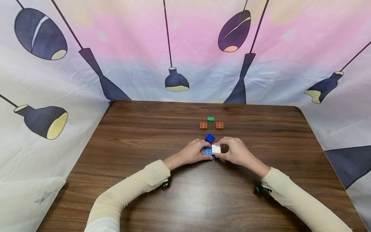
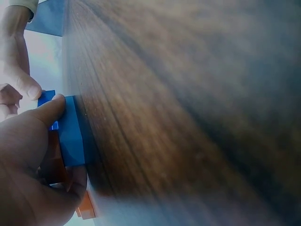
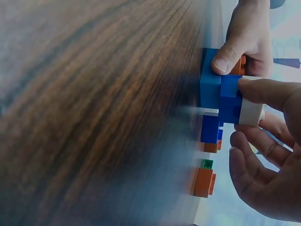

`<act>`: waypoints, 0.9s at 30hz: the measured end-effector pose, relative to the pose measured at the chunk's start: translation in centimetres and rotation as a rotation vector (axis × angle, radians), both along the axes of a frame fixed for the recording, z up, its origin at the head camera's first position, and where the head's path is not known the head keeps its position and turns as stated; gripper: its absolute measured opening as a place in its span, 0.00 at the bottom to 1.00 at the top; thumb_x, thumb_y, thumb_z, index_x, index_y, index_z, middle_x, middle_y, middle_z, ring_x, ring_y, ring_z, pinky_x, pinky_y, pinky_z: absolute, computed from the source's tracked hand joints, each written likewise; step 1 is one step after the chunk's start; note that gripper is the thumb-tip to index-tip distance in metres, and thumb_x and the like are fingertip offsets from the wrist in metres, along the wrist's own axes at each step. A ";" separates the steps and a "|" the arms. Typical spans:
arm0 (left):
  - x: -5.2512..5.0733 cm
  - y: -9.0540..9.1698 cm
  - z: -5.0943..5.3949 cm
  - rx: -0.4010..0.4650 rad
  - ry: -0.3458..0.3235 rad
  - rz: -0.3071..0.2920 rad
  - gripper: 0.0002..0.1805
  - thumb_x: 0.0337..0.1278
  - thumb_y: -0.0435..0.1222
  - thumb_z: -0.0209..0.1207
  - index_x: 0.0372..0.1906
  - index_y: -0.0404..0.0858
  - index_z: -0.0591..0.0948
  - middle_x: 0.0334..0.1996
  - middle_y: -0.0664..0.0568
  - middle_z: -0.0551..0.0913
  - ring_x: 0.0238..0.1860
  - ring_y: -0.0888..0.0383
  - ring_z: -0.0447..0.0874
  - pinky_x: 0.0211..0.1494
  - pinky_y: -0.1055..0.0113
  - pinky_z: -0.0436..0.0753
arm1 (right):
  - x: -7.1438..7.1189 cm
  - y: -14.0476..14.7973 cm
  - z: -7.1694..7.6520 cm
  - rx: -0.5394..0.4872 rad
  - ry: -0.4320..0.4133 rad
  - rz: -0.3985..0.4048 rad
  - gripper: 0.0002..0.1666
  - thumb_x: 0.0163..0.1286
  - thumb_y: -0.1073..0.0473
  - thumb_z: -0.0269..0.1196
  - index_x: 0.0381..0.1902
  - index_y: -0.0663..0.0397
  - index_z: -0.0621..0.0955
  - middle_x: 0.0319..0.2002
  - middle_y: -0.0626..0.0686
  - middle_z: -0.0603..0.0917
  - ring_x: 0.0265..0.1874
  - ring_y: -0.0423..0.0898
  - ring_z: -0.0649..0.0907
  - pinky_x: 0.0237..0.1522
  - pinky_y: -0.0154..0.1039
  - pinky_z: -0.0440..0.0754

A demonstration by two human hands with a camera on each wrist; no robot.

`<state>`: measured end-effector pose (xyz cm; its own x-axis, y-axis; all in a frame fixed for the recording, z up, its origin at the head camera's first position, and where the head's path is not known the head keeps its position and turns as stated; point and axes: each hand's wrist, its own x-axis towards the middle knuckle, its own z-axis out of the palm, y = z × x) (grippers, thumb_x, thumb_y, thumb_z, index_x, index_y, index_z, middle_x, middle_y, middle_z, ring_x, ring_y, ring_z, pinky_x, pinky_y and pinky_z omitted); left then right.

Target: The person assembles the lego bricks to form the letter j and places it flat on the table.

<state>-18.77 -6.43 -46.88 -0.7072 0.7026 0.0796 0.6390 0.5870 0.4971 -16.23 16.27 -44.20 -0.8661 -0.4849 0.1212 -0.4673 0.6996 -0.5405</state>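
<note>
My left hand [image 1: 193,152] grips a light blue brick [image 3: 210,89] that sits low at the tabletop, thumb along its near side. An orange brick [image 2: 52,162] stands on the light blue one, partly covered by the left fingers. On its right part sits a blue brick [image 3: 230,99], topped by a white brick [image 1: 216,149]. Thumb and fingers of my right hand [image 1: 238,152] pinch the white brick, with the thumb tip by its seam with the blue one. Just behind the stack lies a separate dark blue brick [image 1: 210,138], touched by neither hand.
Farther back on the brown wooden table [image 1: 145,129] are two orange bricks, the left one [image 1: 203,125] and the right one [image 1: 219,125]. A small green brick [image 1: 210,119] lies behind them. A printed cloth [image 1: 139,77] hangs around the table's back and sides.
</note>
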 end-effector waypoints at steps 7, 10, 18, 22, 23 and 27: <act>0.0 0.0 -0.1 0.002 0.003 -0.003 0.23 0.60 0.49 0.71 0.54 0.40 0.85 0.47 0.52 0.88 0.42 0.60 0.80 0.44 0.68 0.76 | -0.2 0.1 -0.3 -0.005 -0.016 -0.014 0.18 0.58 0.53 0.79 0.45 0.47 0.89 0.45 0.47 0.89 0.38 0.42 0.83 0.41 0.46 0.81; -0.1 0.0 -0.2 0.002 0.004 -0.003 0.23 0.60 0.49 0.71 0.54 0.40 0.85 0.47 0.52 0.88 0.42 0.60 0.81 0.44 0.68 0.76 | -0.2 0.2 -0.3 -0.011 -0.021 -0.016 0.18 0.58 0.53 0.79 0.45 0.46 0.88 0.45 0.47 0.89 0.38 0.42 0.83 0.41 0.46 0.81; -0.1 0.1 -0.3 -0.005 0.006 0.002 0.22 0.60 0.49 0.71 0.53 0.40 0.85 0.45 0.53 0.88 0.41 0.61 0.81 0.44 0.69 0.76 | -0.1 0.3 -0.2 -0.019 -0.033 -0.006 0.18 0.59 0.53 0.78 0.47 0.45 0.87 0.46 0.46 0.88 0.40 0.44 0.83 0.42 0.47 0.80; -0.1 0.1 -0.3 -0.004 0.003 0.003 0.22 0.60 0.48 0.71 0.53 0.40 0.85 0.45 0.53 0.88 0.40 0.61 0.80 0.44 0.69 0.76 | -0.1 0.5 -0.2 -0.034 -0.027 0.024 0.20 0.60 0.52 0.78 0.49 0.44 0.86 0.47 0.45 0.88 0.44 0.45 0.84 0.46 0.50 0.80; -0.1 0.1 -0.3 -0.006 0.005 0.003 0.22 0.60 0.48 0.71 0.54 0.40 0.85 0.45 0.53 0.88 0.41 0.61 0.80 0.44 0.69 0.76 | -0.1 0.6 -0.2 -0.041 -0.030 0.029 0.20 0.60 0.51 0.77 0.50 0.44 0.86 0.48 0.45 0.88 0.45 0.45 0.84 0.46 0.50 0.81; -0.1 0.1 -0.3 -0.009 0.009 0.005 0.23 0.60 0.49 0.71 0.54 0.40 0.85 0.46 0.52 0.88 0.41 0.61 0.80 0.45 0.68 0.76 | -0.3 1.1 0.2 -0.077 -0.052 0.023 0.23 0.64 0.49 0.74 0.54 0.50 0.86 0.50 0.48 0.87 0.47 0.47 0.85 0.47 0.49 0.84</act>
<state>-18.82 -6.37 -47.15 -0.7098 0.6999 0.0798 0.6406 0.5943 0.4863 -16.49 17.38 -44.00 -0.8609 -0.4959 0.1139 -0.4528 0.6444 -0.6162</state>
